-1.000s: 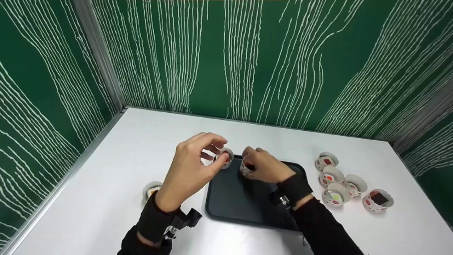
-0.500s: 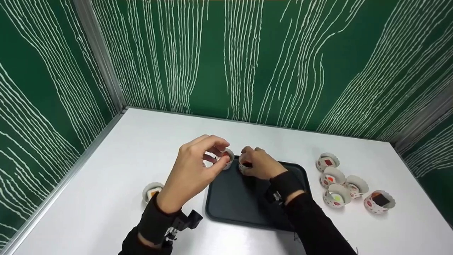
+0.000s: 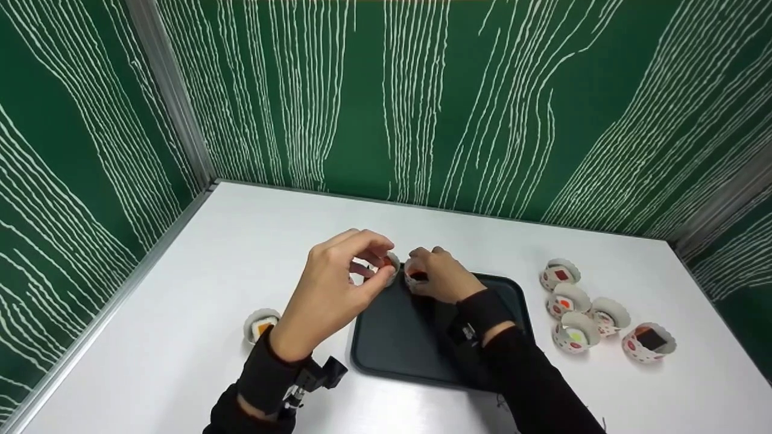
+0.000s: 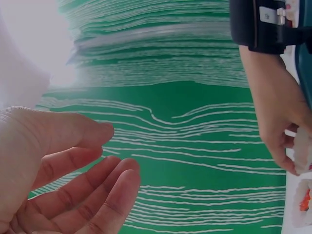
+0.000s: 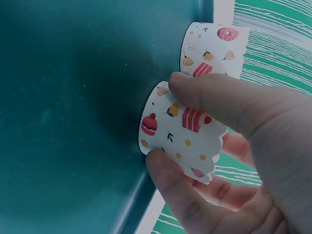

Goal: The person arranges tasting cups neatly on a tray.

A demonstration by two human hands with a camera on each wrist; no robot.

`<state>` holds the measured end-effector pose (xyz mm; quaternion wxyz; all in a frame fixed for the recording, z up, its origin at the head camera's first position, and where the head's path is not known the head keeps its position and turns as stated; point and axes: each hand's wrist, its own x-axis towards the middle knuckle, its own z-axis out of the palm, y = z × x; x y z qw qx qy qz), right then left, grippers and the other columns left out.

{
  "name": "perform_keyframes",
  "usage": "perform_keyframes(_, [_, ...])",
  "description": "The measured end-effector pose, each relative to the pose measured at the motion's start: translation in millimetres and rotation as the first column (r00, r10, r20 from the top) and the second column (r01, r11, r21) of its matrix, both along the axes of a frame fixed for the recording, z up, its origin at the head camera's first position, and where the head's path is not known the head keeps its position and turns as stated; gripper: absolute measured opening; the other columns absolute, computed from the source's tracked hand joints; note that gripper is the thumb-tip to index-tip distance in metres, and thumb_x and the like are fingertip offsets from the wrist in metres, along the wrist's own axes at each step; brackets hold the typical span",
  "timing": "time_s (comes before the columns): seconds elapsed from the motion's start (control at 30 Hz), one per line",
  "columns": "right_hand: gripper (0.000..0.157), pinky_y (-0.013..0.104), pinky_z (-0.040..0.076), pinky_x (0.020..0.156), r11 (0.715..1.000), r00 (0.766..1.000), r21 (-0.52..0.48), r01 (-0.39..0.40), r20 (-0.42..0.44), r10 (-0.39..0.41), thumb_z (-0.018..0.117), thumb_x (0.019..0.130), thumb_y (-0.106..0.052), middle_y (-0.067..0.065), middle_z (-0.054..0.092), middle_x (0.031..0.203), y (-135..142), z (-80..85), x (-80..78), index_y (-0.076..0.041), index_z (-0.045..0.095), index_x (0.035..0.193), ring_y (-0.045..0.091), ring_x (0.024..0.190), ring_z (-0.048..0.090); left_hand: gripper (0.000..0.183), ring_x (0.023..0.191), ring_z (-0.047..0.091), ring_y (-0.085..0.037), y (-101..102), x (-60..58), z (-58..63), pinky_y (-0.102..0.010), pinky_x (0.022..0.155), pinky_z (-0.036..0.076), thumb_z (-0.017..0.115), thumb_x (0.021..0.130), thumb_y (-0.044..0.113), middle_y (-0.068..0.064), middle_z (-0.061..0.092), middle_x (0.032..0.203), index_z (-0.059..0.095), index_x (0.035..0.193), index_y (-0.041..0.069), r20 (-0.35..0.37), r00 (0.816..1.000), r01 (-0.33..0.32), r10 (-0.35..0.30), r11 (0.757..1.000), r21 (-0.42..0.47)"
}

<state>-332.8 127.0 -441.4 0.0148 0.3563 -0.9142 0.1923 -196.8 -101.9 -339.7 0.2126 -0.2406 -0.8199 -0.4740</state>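
Observation:
My right hand (image 3: 445, 276) grips a paper baking cup (image 5: 168, 124) between thumb and fingers. This cup has cake prints, a scalloped rim and something dark red inside. It stands at the far left corner of a dark tray (image 3: 392, 337). Beside it is a second paper baking cup (image 5: 212, 41) with an orange-red piece in it, partly hidden by my left hand (image 3: 335, 283) in the head view. That hand hovers with loosely bent fingers; the left wrist view shows nothing between them and the second cup some way off.
Several filled paper cups (image 3: 576, 333) stand grouped on the white table (image 3: 289, 223), right of the tray. Another cup (image 3: 262, 325) with a white and orange piece stands left, partly behind the left wrist. Green walls (image 3: 356, 120) with white lines enclose the table.
My right hand has shifted slightly left with its cup, bringing it closer to the second cup. My left hand has drifted a little to the right.

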Motion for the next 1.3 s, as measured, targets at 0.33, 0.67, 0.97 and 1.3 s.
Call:
perform_keyframes(0.33, [0.009, 0.062, 0.048, 0.111, 1.0, 0.999, 0.011, -0.027, -0.02, 0.027, 0.077, 0.091, -0.007, 0.023, 0.072, 0.13, 4.0, 0.3, -0.5, -0.004, 0.078, 0.1, 0.048, 0.124, 0.064, 0.019, 0.09, 0.074, -0.008, 2.6, -0.5, -0.5, -0.024, 0.074, 0.063, 0.08, 0.093, 0.003, 0.0, 0.076, 0.1, 0.077, 0.111, 0.008, 0.005, 1.0, 0.012, -0.012, 1.0, -0.002])
perform_keyframes(0.67, [0.056, 0.055, 0.053, 0.102, 0.994, 0.992, 0.041, 0.098, 0.07, -0.101, 0.082, 0.09, -0.014, 0.02, 0.074, 0.126, 5.7, 4.5, 3.1, 0.004, 0.063, 0.14, 0.042, 0.109, 0.062, 0.021, 0.091, 0.073, -0.01, 6.0, 0.1, -2.6, -0.029, 0.075, 0.065, 0.081, 0.093, 0.003, -0.002, 0.075, 0.104, 0.076, 0.112, 0.007, 0.023, 0.999, 0.037, -0.037, 0.999, -0.012])
perform_keyframes(0.97, [0.07, 0.054, 0.054, 0.09, 0.99, 0.987, -0.001, 0.139, 0.086, -0.139, 0.085, 0.091, -0.021, 0.025, 0.072, 0.107, 11.2, 9.2, 9.6, 0.002, 0.054, 0.149, 0.038, 0.102, 0.058, 0.023, 0.094, 0.074, -0.015, 8.5, -0.2, -5.9, -0.029, 0.077, 0.065, 0.081, 0.093, 0.004, -0.004, 0.075, 0.105, 0.076, 0.115, 0.006, 0.016, 0.998, 0.06, -0.059, 0.997, -0.046])
perform_keyframes(1.3, [0.075, 0.055, 0.054, 0.083, 0.988, 0.989, -0.052, 0.145, 0.012, -0.145, 0.088, 0.09, -0.028, 0.028, 0.06, 0.112, 22.6, 12.9, 23.0, -0.001, 0.054, 0.15, 0.038, 0.092, 0.06, 0.029, 0.089, 0.067, -0.012, 13.5, 1.9, -12.9, -0.032, 0.08, 0.059, 0.084, 0.092, 0.012, -0.001, 0.073, 0.103, 0.076, 0.119, 0.011, -0.003, 0.999, 0.05, -0.051, 0.982, -0.183])
